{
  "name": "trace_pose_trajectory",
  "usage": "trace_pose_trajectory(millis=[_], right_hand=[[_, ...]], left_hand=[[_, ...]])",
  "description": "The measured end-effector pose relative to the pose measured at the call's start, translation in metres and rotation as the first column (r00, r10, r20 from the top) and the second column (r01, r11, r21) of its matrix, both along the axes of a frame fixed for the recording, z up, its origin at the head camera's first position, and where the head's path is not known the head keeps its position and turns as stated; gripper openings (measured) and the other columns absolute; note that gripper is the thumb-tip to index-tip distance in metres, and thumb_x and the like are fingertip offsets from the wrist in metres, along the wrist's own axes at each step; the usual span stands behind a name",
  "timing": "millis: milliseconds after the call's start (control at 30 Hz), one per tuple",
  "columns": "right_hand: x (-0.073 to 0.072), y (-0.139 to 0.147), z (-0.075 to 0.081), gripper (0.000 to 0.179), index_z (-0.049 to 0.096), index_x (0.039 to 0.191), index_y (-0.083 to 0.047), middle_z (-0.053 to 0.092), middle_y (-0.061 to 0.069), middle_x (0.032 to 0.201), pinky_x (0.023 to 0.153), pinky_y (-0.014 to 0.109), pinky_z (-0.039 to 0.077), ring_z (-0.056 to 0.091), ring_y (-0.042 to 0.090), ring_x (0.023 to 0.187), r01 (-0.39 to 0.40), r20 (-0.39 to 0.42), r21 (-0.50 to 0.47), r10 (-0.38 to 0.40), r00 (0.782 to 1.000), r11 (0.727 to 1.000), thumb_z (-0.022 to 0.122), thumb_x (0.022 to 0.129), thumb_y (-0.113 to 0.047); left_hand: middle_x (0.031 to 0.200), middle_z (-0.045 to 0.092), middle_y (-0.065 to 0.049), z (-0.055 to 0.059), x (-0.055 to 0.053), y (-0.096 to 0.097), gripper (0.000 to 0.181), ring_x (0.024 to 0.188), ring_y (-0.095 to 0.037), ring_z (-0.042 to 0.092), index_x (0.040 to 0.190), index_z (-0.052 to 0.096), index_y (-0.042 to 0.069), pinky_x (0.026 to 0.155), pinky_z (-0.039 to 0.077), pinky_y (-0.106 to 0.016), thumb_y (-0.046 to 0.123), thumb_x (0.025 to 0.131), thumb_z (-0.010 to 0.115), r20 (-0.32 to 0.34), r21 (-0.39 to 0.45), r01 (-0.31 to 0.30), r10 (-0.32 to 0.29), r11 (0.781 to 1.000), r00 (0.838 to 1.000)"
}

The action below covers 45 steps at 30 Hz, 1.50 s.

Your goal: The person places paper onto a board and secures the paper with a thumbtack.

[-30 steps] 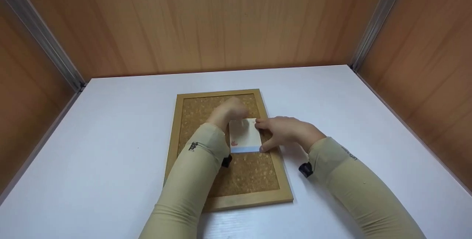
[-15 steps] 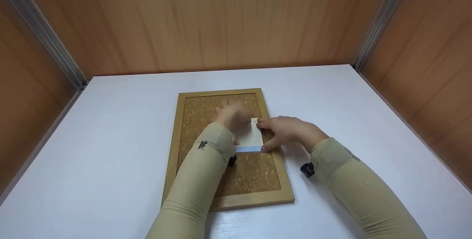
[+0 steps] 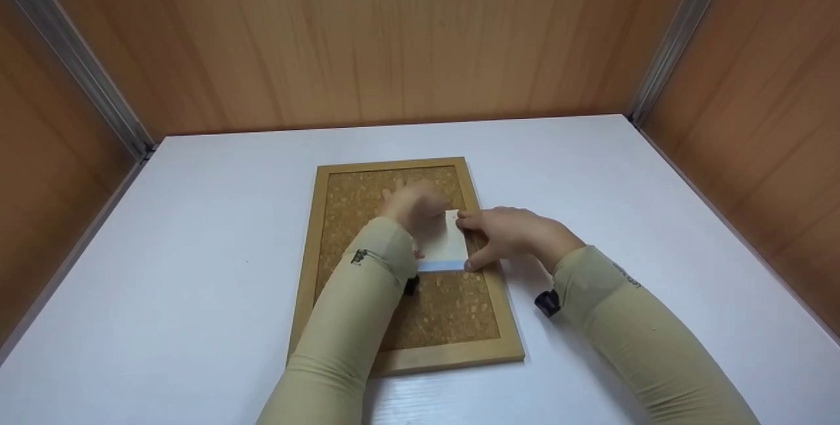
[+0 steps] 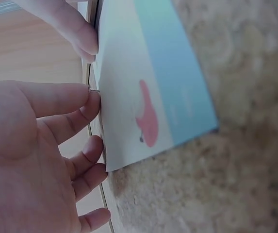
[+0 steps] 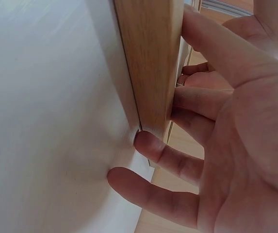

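A small cream card (image 3: 441, 248) with a blue strip and a pink figure lies on a framed cork board (image 3: 453, 307). My left hand (image 3: 415, 205) is over the card's upper left part and hides it in the head view. In the left wrist view, that hand's thumb and index finger pinch a thin pin (image 4: 95, 91) at the card's edge; most of the pin is hidden by the fingertips. My right hand (image 3: 512, 231) reaches over the board's right side, its thumb at the card's lower right corner and a fingertip near the upper right one.
The board's wooden frame (image 5: 148, 58) stands slightly above the white table (image 3: 197, 248). Wood-grain panels (image 3: 394, 38) enclose the back and both sides, with metal posts (image 3: 676, 31) at the corners. Both forearms wear beige sleeves (image 3: 348, 320).
My left hand has come down a little to the right and now covers more of the card. The right hand stays at the card's right edge. Little differs over the last half second.
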State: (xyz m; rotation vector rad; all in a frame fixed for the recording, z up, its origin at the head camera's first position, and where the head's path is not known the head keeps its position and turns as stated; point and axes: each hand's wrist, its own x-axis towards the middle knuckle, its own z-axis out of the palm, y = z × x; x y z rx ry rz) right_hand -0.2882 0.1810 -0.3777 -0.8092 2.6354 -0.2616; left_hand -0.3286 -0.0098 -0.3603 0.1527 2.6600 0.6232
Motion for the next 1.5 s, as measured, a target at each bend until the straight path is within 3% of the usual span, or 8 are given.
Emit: trace_pose_trajectory(millis=[467, 667, 900, 1233, 1500], right_hand=[[0.0021, 0.0011, 0.0033, 0.083, 0.045, 0.155, -0.017, 0.032, 0.0, 0.164, 0.117, 0.05, 0.033, 0.036, 0.03, 0.146, -0.006, -0.004, -0.001, 0.006, 1.0, 1.0, 0.079, 0.086, -0.049], [0.0025, 0.002, 0.0029, 0.084, 0.045, 0.155, -0.017, 0.032, 0.0, 0.164, 0.118, 0.049, 0.032, 0.034, 0.029, 0.147, -0.004, 0.001, -0.009, 0.004, 1.0, 1.0, 0.079, 0.086, -0.049], [0.0024, 0.0027, 0.0028, 0.084, 0.044, 0.155, -0.017, 0.033, -0.001, 0.163, 0.118, 0.049, 0.032, 0.036, 0.029, 0.146, 0.009, 0.004, -0.008, -0.008, 1.0, 1.0, 0.08, 0.086, -0.049], [0.0016, 0.0031, 0.0021, 0.085, 0.045, 0.155, -0.018, 0.032, -0.001, 0.163, 0.118, 0.049, 0.031, 0.035, 0.029, 0.146, 0.007, 0.003, -0.006, -0.007, 1.0, 1.0, 0.079, 0.085, -0.051], [0.001, 0.0044, 0.0021, 0.085, 0.044, 0.156, -0.017, 0.032, 0.0, 0.164, 0.118, 0.05, 0.032, 0.035, 0.03, 0.146, -0.009, -0.004, -0.005, 0.009, 1.0, 1.0, 0.079, 0.086, -0.051]], left_hand=[[0.157, 0.042, -0.016, -0.0004, -0.0031, -0.0016, 0.042, 0.152, -0.047, 0.006, 0.134, 0.066, 0.007, 0.119, 0.005, -0.067, 0.031, 0.1, 0.058, -0.028, -0.052, 0.015, -0.017, 0.999, 0.999], [0.155, 0.045, -0.015, -0.0014, -0.0026, -0.0016, 0.04, 0.153, -0.045, 0.006, 0.13, 0.069, 0.007, 0.12, 0.003, -0.065, 0.031, 0.101, 0.057, -0.023, -0.018, 0.0, 0.0, 1.0, 1.0], [0.158, 0.039, -0.017, -0.0015, -0.0036, -0.0014, 0.04, 0.152, -0.046, 0.005, 0.131, 0.068, 0.007, 0.12, 0.003, -0.066, 0.03, 0.1, 0.059, -0.03, -0.021, 0.011, -0.011, 1.0, 0.999], [0.155, 0.045, -0.015, -0.0016, -0.0037, -0.0007, 0.039, 0.152, -0.045, 0.008, 0.129, 0.069, 0.007, 0.12, 0.005, -0.066, 0.03, 0.1, 0.059, -0.033, -0.032, 0.005, -0.006, 0.999, 0.999], [0.16, 0.037, -0.015, -0.0006, -0.0023, 0.001, 0.048, 0.153, -0.043, 0.005, 0.14, 0.061, 0.006, 0.12, 0.003, -0.066, 0.031, 0.099, 0.062, -0.04, -0.027, -0.02, 0.019, 0.999, 0.999]])
